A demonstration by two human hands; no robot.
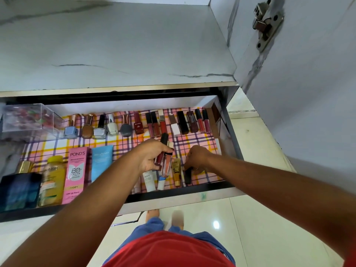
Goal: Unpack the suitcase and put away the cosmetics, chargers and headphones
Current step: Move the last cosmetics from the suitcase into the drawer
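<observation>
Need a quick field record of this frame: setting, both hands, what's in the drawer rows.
setting: open drawer lined with checked paper
left hand: grips two lip gloss tubes
right hand: pinches a black tube at the drawer's front right
back row: nail polish bottles, then lip products
front row: Pond's BB cream box, blue tube, yellow bottle
back left: clear box

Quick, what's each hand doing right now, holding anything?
Left hand: holds two lip gloss tubes above the drawer.
Right hand: fingers curled down on a black tube lying in the drawer.
</observation>
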